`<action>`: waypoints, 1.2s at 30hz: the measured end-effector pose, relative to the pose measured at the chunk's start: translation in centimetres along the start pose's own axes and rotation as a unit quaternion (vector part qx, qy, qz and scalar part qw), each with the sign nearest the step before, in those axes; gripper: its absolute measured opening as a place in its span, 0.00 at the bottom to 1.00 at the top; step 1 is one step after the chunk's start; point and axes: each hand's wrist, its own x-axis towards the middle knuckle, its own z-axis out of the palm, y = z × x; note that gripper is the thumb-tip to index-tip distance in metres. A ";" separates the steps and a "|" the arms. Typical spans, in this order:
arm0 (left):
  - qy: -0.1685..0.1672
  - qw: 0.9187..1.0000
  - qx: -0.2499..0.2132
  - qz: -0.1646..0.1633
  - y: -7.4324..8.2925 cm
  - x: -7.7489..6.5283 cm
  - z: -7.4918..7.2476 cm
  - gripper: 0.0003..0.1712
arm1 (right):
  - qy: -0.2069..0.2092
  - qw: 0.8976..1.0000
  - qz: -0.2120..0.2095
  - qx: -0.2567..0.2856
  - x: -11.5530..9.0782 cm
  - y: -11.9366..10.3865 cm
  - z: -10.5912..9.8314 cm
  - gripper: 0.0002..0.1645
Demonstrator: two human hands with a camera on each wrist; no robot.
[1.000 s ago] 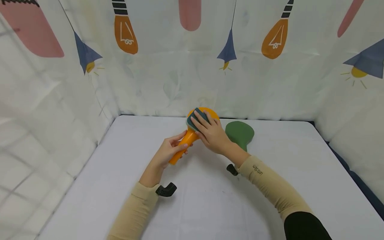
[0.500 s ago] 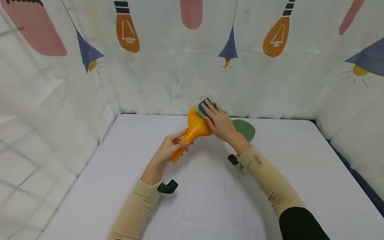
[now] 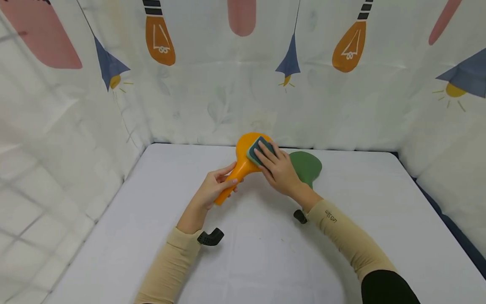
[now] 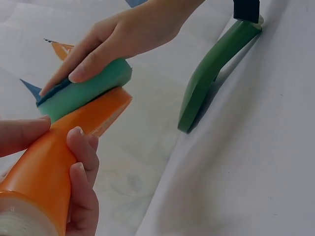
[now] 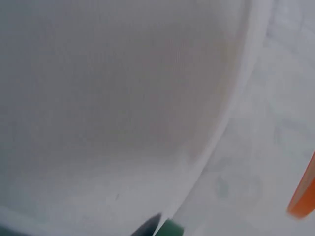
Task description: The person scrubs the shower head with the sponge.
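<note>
Wears a tan left sleeve (image 3: 167, 266), with a black device (image 3: 210, 237) at the cuff. Clamps the left hand (image 3: 212, 188) round the handle of an orange paddle (image 3: 244, 145), with fingers curled onto it from both sides. Holds that paddle clear of the white table (image 3: 258, 261), near the back edge, with its round head tilted up and to the right. Presses a two-tone sponge (image 4: 98, 91), light green below and dark blue on top, against the face of the head, towards its right side. Lays the right hand (image 3: 281, 171) over the sponge's dark top, with fingers nearly straight and slightly spread, and with the thumb along the near edge. Holds the two hands apart from each other. Shows, just beyond the right hand, a green paddle (image 3: 306, 164) lying on the table, partly hidden by the right arm. Wears a tan right sleeve (image 3: 349, 234) with small dark lettering.
</note>
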 end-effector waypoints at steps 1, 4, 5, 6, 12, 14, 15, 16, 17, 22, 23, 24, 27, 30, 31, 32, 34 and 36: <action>0.001 1.000 -0.001 0.001 0.0 0.0 0.0 0.33 | -0.003 1.000 -0.018 -0.006 0.1 -0.5 0.2 0.29; 0.001 1.000 -0.003 0.002 -0.1 0.0 0.3 0.33 | -0.013 0.998 -0.050 -0.018 0.4 -1.4 0.4 0.28; 0.002 1.000 -0.003 0.002 -0.1 0.1 0.3 0.33 | -0.014 0.998 -0.055 -0.019 0.5 -1.5 0.4 0.27; 0.003 1.000 0.000 0.002 -0.1 0.1 0.4 0.33 | -0.015 0.998 -0.057 -0.019 0.6 -1.5 0.4 0.26; 0.009 1.000 0.011 0.003 0.1 0.1 0.4 0.33 | -0.008 1.000 0.000 0.003 1.3 0.0 0.1 0.28; 0.012 1.000 0.013 0.000 0.2 0.0 0.2 0.34 | -0.004 0.999 0.049 0.016 1.4 0.7 0.1 0.28; 0.015 1.000 0.014 -0.002 0.3 -0.1 0.1 0.34 | -0.002 0.997 0.076 0.023 1.4 1.1 0.2 0.28; 0.015 1.000 0.016 -0.002 0.3 -0.1 0.0 0.34 | -0.002 0.994 0.105 0.029 1.4 1.4 0.2 0.28; 0.016 1.000 0.016 -0.002 0.3 -0.2 -0.1 0.34 | -0.005 0.991 0.132 0.036 1.4 1.7 0.3 0.28; 0.006 1.000 0.013 -0.001 0.3 -0.2 -0.4 0.34 | -0.013 0.980 0.194 0.040 1.1 2.3 0.4 0.30; 0.005 1.000 0.013 -0.002 0.3 -0.2 -0.4 0.34 | -0.010 0.981 0.191 0.039 1.1 2.1 0.4 0.29; 0.003 1.000 0.013 -0.002 0.3 -0.1 -0.4 0.34 | -0.006 0.982 0.183 0.036 1.1 1.9 0.3 0.29; 0.004 1.000 0.014 0.000 0.2 -0.1 -0.3 0.34 | 0.006 0.990 0.137 0.026 1.1 0.8 0.4 0.28; 0.006 1.000 0.018 0.005 0.2 -0.1 -0.3 0.34 | 0.004 0.998 0.069 0.011 1.4 -0.6 0.7 0.28; 0.007 1.000 0.015 0.006 0.2 -0.1 -0.2 0.34 | -0.002 0.999 0.047 0.007 1.5 -1.1 0.8 0.29; 0.007 1.000 0.014 0.005 0.1 -0.1 -0.2 0.33 | -0.007 1.000 0.027 0.003 1.7 -1.5 1.0 0.30; 0.005 1.000 0.011 0.003 0.0 0.0 0.0 0.33 | -0.017 1.000 -0.002 0.001 2.0 -2.2 1.2 0.30; 0.003 1.000 0.006 0.002 -0.1 0.0 0.1 0.33 | -0.023 1.000 -0.013 0.006 2.3 -2.6 1.2 0.29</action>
